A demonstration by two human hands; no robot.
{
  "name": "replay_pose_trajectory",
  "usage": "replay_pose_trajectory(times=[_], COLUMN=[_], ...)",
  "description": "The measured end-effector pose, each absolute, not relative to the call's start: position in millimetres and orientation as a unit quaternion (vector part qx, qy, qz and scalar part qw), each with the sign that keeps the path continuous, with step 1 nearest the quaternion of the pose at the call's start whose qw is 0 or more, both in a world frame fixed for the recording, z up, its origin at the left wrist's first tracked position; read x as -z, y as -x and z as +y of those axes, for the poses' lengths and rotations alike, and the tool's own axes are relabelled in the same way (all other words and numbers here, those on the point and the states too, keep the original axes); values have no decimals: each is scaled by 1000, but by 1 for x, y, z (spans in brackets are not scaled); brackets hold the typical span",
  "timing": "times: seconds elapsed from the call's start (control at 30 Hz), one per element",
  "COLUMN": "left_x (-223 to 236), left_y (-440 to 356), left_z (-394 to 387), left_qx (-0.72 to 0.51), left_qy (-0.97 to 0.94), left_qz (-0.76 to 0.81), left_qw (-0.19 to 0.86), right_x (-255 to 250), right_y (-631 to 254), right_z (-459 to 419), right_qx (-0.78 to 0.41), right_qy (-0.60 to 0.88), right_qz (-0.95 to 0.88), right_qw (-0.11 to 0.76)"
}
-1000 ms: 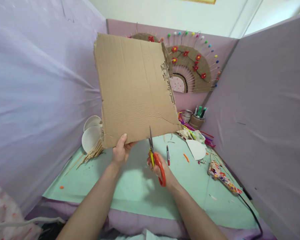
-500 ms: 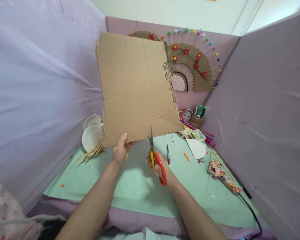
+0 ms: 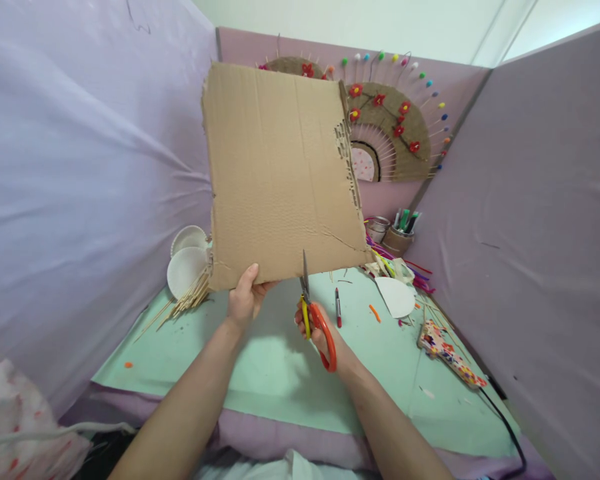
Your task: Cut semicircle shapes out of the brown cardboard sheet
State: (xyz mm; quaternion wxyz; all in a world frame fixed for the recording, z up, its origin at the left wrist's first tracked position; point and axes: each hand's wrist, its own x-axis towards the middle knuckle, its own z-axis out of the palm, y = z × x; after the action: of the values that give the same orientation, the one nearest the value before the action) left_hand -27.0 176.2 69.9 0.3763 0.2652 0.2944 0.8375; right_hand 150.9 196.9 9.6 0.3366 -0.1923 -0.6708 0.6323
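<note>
A large piece of brown cardboard [image 3: 280, 173] is held up above the table, its right edge torn and its left edge rough. My left hand [image 3: 245, 297] pinches its bottom edge, thumb on the near face and fingers behind. In my right hand [image 3: 313, 327] is a pair of scissors [image 3: 325, 337] with one orange-red and one yellow handle. The blades point upward at the cardboard's bottom edge, one blade in front of the near face. A pen [image 3: 338, 308] lies on the table just beyond my right hand.
White paper plates [image 3: 185, 273] and bamboo skewers [image 3: 193, 297] sit at the left. To the right are a half-round white piece [image 3: 396, 297], a patterned glue gun [image 3: 450, 353] with a black cord, pipe cleaners [image 3: 423, 270] and a jar of pens [image 3: 400, 237]. A decorated cardboard fan [image 3: 415, 137] hangs behind.
The whole view has shifted slightly, so everything appears a little further right. Both hands keep their grips, and the scissors stay at the cardboard's bottom edge.
</note>
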Motion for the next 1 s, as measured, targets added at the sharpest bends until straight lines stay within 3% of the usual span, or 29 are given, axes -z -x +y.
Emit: replay_pose_trajectory(times=[0.5,1.0], left_x=[-70,-64], left_y=[27,23], left_z=[176,176], left_qx=[-834,-829], left_qy=[-270,-268], left_qz=[295,302], left_qw=[380,386], right_x=[-25,-42], right_y=[-154,-147], right_z=[190,177], right_qx=[-645,-619], right_qy=[205,275], right_qz=[-659,-625], right_qw=[328,388])
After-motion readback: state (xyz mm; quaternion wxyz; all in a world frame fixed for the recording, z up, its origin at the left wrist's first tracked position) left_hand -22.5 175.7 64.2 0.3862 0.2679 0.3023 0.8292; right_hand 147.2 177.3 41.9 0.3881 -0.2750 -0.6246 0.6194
